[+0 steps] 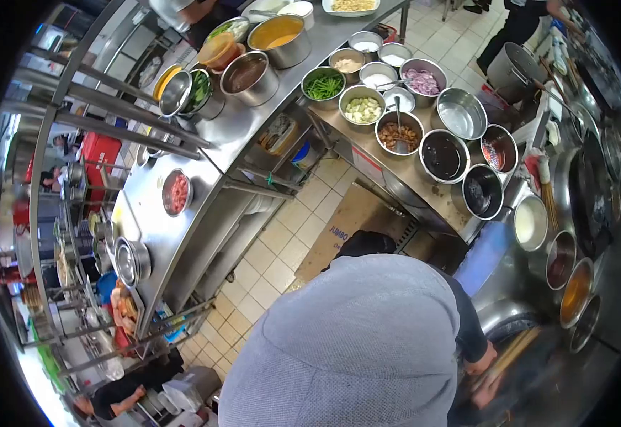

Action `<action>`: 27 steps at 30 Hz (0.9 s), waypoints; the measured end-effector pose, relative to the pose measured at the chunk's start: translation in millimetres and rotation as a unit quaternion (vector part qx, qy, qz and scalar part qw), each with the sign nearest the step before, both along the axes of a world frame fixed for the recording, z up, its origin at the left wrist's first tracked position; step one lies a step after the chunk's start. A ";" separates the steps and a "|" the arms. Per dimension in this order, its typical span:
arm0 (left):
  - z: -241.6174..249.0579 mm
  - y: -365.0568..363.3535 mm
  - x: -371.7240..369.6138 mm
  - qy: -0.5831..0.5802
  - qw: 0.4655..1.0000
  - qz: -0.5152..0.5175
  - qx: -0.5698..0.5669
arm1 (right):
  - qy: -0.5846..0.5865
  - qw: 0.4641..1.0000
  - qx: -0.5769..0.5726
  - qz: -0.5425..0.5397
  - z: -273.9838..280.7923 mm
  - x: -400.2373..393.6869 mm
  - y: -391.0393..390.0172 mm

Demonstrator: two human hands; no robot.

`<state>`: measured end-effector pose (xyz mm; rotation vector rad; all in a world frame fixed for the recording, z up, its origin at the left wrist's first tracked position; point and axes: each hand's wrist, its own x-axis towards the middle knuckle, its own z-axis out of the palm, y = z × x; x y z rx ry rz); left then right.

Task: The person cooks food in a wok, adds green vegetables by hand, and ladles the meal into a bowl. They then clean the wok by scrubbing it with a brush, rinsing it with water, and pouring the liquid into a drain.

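Observation:
My left hand (480, 361) comes out of a dark sleeve at the lower right, closed at the near edge of the wok (538, 388). What it grips is hidden. Just below it, my right hand (487, 393) is smeared by motion and closed around the lower end of a bamboo wok brush (513, 351). The brush is pale, long and blurred, slanting up and right over the dark wok. The wok's inside is blurred. A grey cloth-covered dome (346, 349) fills the bottom middle and hides much of my body.
Several steel bowls (444, 156) of sauces and chopped ingredients line the counter (396, 181) above. More sauce pots (575, 292) stand right of the wok. A steel table (207, 188) runs along the left. Cardboard (353, 220) lies on the tiled floor. Other people (517, 32) stand nearby.

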<state>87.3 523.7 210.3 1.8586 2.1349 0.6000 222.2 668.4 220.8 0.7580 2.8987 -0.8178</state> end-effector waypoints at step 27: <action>21.5 -27.4 -12.0 -0.100 0.979 -0.077 0.161 | 0.069 0.991 -0.030 -0.106 36.0 -44.4 -15.8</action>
